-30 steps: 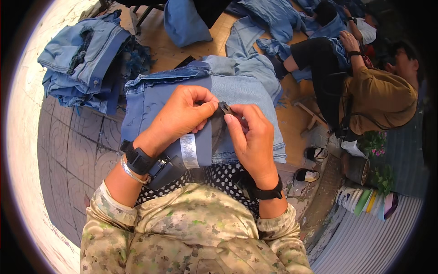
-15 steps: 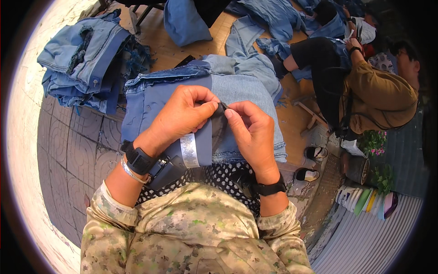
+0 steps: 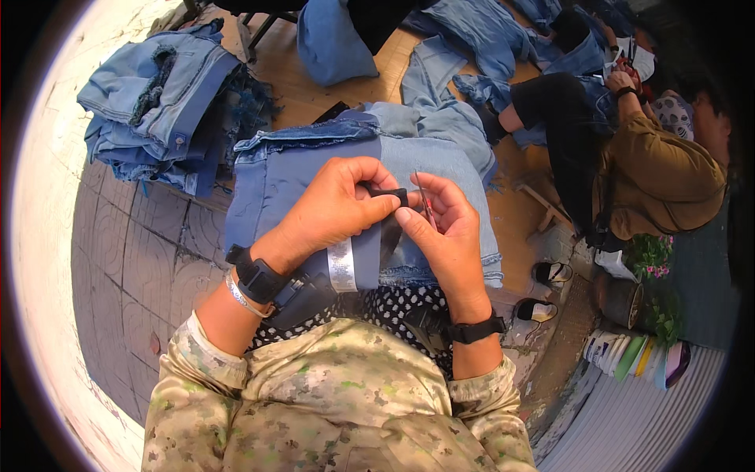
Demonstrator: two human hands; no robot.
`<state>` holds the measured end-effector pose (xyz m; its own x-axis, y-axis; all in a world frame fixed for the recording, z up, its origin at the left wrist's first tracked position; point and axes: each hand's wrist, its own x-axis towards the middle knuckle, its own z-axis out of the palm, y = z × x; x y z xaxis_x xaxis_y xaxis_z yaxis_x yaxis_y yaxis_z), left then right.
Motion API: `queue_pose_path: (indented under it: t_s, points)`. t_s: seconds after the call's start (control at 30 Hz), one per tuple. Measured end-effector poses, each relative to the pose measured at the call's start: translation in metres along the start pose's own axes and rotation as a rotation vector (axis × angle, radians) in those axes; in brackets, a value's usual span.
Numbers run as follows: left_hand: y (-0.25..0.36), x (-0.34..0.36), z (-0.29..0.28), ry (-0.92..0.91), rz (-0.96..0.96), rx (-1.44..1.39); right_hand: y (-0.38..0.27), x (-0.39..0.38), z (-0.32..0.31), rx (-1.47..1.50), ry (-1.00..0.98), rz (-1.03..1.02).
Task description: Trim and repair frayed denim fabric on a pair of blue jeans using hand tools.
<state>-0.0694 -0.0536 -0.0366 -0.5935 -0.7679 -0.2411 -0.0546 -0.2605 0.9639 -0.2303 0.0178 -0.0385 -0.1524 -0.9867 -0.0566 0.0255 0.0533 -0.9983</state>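
A folded piece of light-blue denim (image 3: 429,157) with a smooth blue panel (image 3: 271,189) lies across my lap. A white label (image 3: 341,265) hangs from the panel. My left hand (image 3: 334,208) is closed, pinching a black fabric strip (image 3: 391,197) between thumb and fingers above the denim. Beside it, my right hand (image 3: 452,228) is closed round a thin pointed tool with a red part (image 3: 425,201). Its tip points away from me, and its lower end is hidden in the fingers. The right thumb is close to the strip's end; whether they touch I cannot tell.
A stack of folded denim (image 3: 153,110) stands at the left on the paving. More denim pieces (image 3: 480,35) lie on the brown mat ahead. A person in a brown top (image 3: 657,169) sits at the right, near shoes (image 3: 553,273) and a flower pot (image 3: 621,297).
The pointed tool with the red part now shows in my right hand. My right fingers have come off the black strip, whose end now sticks out from my left fingers. The view has shifted slightly.
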Motion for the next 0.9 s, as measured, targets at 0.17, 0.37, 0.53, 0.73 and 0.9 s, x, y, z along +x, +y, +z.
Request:
queue_pose_path:
  t_s: [0.17,0.37,0.53,0.73,0.9]
  points:
    - [-0.011,0.004,0.009,0.112,0.241,0.202,0.008,0.0,0.0,-0.02,0.011,0.064]
    - [-0.008,-0.002,0.014,0.175,0.223,0.052,0.005,-0.001,0.001,-0.065,0.044,0.091]
    - [-0.005,-0.002,-0.002,0.288,0.114,-0.382,0.007,-0.001,-0.003,0.166,0.05,0.177]
    - [-0.003,-0.024,-0.016,0.231,0.148,-0.172,0.007,0.005,-0.002,0.241,0.058,0.21]
    - [0.008,-0.044,0.001,0.111,0.35,0.541,0.006,0.004,-0.002,0.252,0.057,0.188]
